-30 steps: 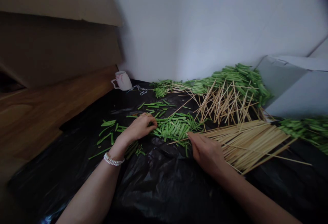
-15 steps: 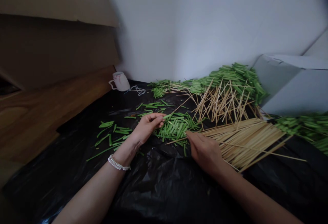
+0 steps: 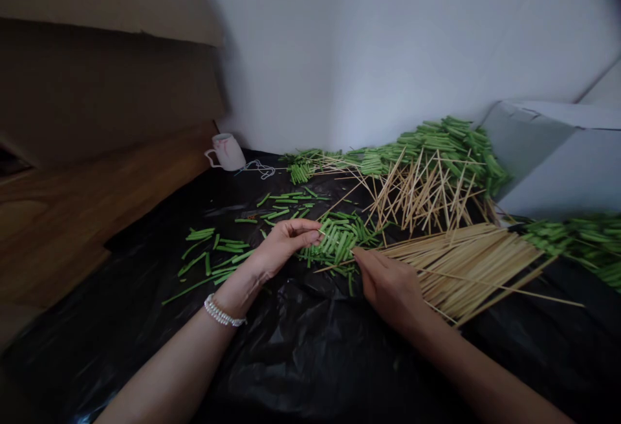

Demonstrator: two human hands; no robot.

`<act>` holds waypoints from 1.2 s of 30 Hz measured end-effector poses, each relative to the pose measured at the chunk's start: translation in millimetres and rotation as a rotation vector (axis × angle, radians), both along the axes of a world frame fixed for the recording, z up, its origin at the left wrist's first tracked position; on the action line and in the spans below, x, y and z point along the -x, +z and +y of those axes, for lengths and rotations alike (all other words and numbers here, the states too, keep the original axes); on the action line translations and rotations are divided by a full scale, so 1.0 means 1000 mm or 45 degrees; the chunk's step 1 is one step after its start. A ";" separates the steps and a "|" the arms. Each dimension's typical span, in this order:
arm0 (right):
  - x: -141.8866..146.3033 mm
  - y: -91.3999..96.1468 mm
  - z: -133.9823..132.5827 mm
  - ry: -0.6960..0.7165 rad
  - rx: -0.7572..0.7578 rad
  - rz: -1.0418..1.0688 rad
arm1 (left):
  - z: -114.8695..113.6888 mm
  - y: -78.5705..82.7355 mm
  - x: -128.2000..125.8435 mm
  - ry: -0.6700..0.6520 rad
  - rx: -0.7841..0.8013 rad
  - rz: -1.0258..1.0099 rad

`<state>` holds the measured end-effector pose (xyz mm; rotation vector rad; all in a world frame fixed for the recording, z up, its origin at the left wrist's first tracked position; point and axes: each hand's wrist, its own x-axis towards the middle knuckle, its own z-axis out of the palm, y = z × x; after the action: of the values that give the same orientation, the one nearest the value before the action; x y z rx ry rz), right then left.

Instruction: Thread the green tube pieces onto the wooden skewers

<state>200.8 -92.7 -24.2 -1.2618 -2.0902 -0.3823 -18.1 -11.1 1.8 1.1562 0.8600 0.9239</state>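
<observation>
Left hand (image 3: 295,237) pinches at a row of stems (image 3: 337,240), right hand (image 3: 388,276) seemingly grips their stick (image 3: 352,252); holding it steady and piercing squarely should avoid splits

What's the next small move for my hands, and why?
Probably have your left hand nudge the row of stems gently toward your right hand. The stems lie side by side; your left hand is at the row's left end, while your right seems to pinch a skewer at the other.
</observation>
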 end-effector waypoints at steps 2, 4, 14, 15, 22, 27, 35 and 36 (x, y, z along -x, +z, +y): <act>0.000 0.000 0.000 0.003 -0.011 0.011 | 0.000 -0.001 0.000 0.001 0.052 -0.062; 0.000 0.000 0.000 0.002 -0.018 0.018 | 0.000 -0.002 0.000 0.003 0.097 -0.110; 0.000 0.000 0.000 -0.012 0.015 0.024 | 0.000 -0.001 0.000 0.008 0.081 -0.094; 0.000 0.000 0.000 -0.016 0.024 0.030 | 0.000 -0.001 0.000 0.011 0.079 -0.086; -0.001 -0.001 -0.001 -0.008 0.047 0.020 | 0.000 0.002 -0.002 0.075 0.087 -0.071; -0.001 -0.002 0.000 -0.015 0.050 0.027 | 0.000 0.001 -0.002 0.056 0.068 -0.058; 0.000 -0.003 -0.001 -0.020 0.070 0.017 | 0.000 -0.001 -0.002 0.058 0.023 -0.006; 0.000 -0.004 -0.001 -0.020 0.071 0.013 | 0.000 -0.001 -0.002 0.055 0.004 0.008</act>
<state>201.2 -93.5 -27.7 -1.3103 -2.0970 -0.3258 -16.4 -10.8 0.3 1.1419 0.8942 0.9545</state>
